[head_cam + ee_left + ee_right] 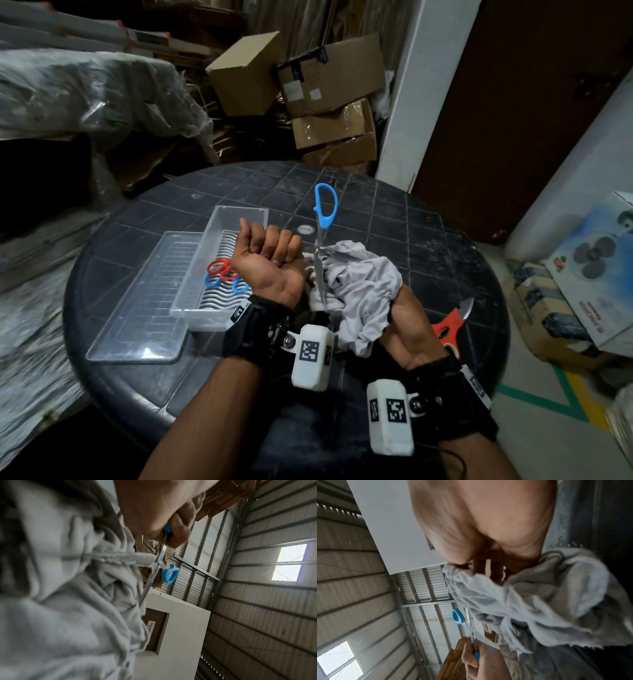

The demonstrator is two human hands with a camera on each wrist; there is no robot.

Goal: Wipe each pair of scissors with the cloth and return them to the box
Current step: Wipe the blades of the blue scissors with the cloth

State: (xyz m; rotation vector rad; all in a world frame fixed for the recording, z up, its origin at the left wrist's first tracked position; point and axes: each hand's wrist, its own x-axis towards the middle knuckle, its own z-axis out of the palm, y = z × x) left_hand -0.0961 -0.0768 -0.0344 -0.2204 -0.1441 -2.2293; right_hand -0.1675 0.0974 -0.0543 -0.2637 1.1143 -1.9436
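My left hand (270, 260) is turned palm up over the round table, fingers curled round one handle of the blue scissors (324, 209). The scissors stand spread apart, the free blue loop pointing away from me. Their blades lie in the crumpled grey cloth (359, 287), which my right hand (407, 322) grips from below. In the left wrist view the blue loop (169, 574) sits beside the cloth (68, 601). The right wrist view shows the cloth (539, 601) bunched under my fingers. The clear box (239, 216) holds red and blue scissors (222, 272).
The box's clear lid (137, 308) lies flat to the left of the box. Orange-handled scissors (448, 325) lie on the dark table (394, 212) behind my right wrist. Cardboard boxes (329, 89) are stacked beyond the table, and a fan carton (596, 267) stands at right.
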